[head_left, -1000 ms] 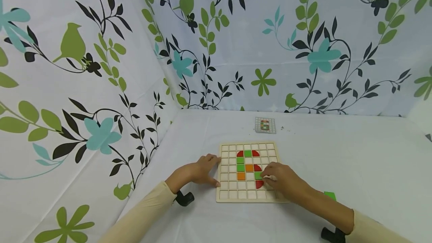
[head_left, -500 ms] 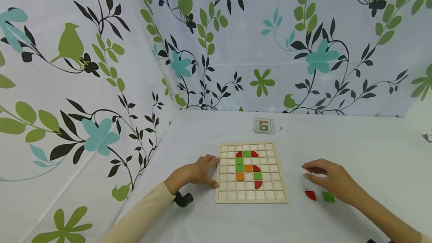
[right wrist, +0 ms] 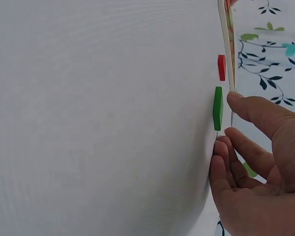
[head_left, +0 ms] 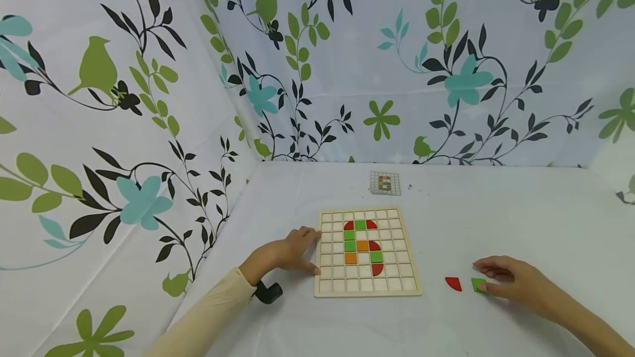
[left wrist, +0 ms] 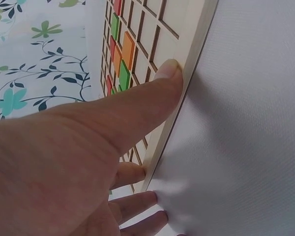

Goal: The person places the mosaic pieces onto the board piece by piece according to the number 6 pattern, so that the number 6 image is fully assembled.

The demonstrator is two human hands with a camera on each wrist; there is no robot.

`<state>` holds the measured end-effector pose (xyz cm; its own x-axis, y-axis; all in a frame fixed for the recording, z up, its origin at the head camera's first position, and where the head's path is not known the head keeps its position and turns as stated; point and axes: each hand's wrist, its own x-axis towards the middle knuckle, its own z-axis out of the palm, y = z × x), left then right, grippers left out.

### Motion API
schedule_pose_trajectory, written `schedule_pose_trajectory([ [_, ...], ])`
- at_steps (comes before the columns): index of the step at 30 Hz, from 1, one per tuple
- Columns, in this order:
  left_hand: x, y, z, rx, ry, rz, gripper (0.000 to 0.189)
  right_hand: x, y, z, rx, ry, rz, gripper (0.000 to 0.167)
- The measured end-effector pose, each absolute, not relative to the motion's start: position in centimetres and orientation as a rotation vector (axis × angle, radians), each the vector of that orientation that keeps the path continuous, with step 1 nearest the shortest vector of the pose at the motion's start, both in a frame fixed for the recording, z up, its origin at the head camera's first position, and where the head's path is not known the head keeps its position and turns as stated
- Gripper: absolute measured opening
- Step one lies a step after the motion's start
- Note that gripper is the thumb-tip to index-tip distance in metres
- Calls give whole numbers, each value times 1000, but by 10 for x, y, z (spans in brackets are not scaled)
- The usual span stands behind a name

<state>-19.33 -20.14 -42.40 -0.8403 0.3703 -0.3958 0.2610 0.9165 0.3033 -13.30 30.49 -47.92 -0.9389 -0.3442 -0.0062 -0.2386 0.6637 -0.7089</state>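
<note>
A wooden grid board (head_left: 367,293) lies on the white table with red, green and orange tiles set in its cells. My left hand (head_left: 296,250) rests at the board's left edge. In the left wrist view, its thumb (left wrist: 169,73) lies on the rim and the other fingers touch the edge further along. To the right of the board, a loose green square tile (head_left: 477,285) lies beside a red quarter-circle tile (head_left: 453,284). My right hand (head_left: 521,285) is at the green tile, thumb over its right side in the head view. The right wrist view shows a gap between the thumb (right wrist: 241,102) and that tile.
Behind the board lies a small card (head_left: 385,183) with a printed grid and coloured pattern, and tiny dark specks beside it. A patterned curtain (head_left: 317,87) hangs along the back and left of the table (head_left: 521,208).
My right hand has left the board, where a green tile and a red one below it now show uncovered, and moved right and down to the loose green tile. The left hand has stayed put.
</note>
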Motion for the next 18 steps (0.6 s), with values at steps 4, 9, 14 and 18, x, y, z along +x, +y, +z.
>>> schedule_pose_trajectory([
  [4,-192,-202,-425,457,2619,328,95,-131,305,-481,-497,2761,-1113,45],
  [9,-192,-202,-427,471,2627,327,94,-129,306,-483,-586,2786,-1072,44],
  [14,-192,-203,-428,475,2636,327,95,-128,307,-487,-743,2796,-1104,35],
  [18,-192,-203,-428,484,2641,323,94,-129,307,-489,-799,2824,-1088,29],
])
